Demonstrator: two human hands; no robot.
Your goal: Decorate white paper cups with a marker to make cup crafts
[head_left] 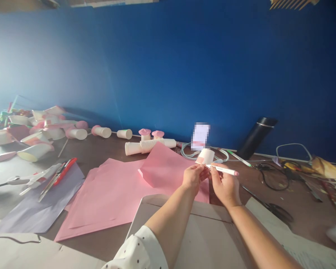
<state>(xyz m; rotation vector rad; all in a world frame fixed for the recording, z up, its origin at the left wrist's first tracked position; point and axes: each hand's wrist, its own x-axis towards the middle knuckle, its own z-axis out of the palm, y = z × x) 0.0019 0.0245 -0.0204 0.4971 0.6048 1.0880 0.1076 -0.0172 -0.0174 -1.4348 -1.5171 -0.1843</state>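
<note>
A white paper cup (208,155), turned upside down and with a pinkish patch on its side, is gripped by my left hand (193,177), closed around its lower part. Close beside it, my right hand (225,183) is closed on a white marker pen (225,170) with a pink end pointing right. The pen's other end meets the cup or lies just in front of it; I cannot tell which. Large sheets of pink paper (109,194) lie to the left of my hands, one sheet folded up. Behind them lies a long stack of nested paper cups (151,146).
A red cutter (64,172) and scissors (30,179) rest on grey-lilac paper (42,209) at left. Behind them are piled cups with pink caps (50,123). Toward the right are a black flask (257,138), cables (277,175) and dark-handled scissors (280,213). A blue wall (168,67) rises behind.
</note>
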